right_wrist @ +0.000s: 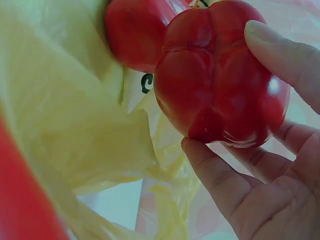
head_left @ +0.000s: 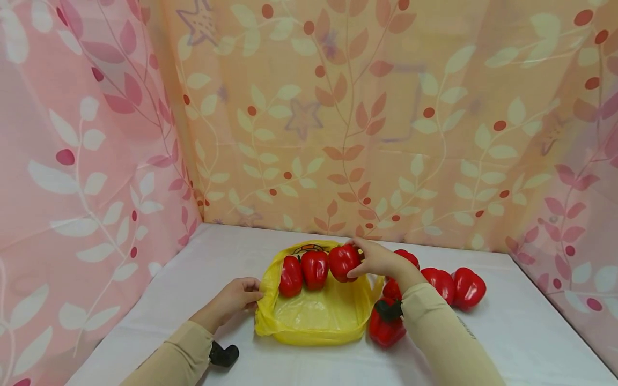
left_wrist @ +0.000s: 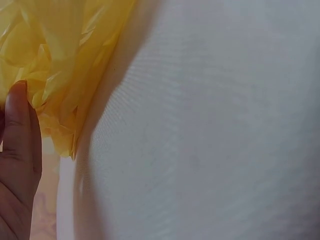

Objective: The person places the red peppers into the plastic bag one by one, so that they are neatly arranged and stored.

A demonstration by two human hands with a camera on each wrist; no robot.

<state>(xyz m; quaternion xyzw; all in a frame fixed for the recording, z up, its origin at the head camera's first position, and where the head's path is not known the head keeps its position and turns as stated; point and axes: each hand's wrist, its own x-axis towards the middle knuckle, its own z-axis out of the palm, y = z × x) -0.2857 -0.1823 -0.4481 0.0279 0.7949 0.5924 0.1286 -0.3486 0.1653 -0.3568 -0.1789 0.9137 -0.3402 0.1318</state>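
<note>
A yellow plastic bag (head_left: pixel 318 336) lies spread with its mouth facing up in the head view. Its left rim is pinched by my left hand (head_left: pixel 234 298); in the left wrist view the fingers (left_wrist: pixel 19 117) meet the crumpled yellow film. My right hand (head_left: pixel 379 261) grips a red bell pepper (head_left: pixel 344 262) over the bag's back right part. Seen from the right wrist, thumb and fingertips hold this pepper (right_wrist: pixel 215 80) from opposite sides. Two more red bell peppers, one at left (head_left: pixel 291 276) and one beside it (head_left: pixel 315 269), sit inside the bag.
Right of the bag, several red bell peppers lie on the white table (head_left: pixel 521 332), including a near one (head_left: pixel 386 329) and a far right one (head_left: pixel 469 288), partly behind my right arm. A black object (head_left: pixel 224 354) shows by my left wrist. Patterned curtains (head_left: pixel 338 134) enclose the table.
</note>
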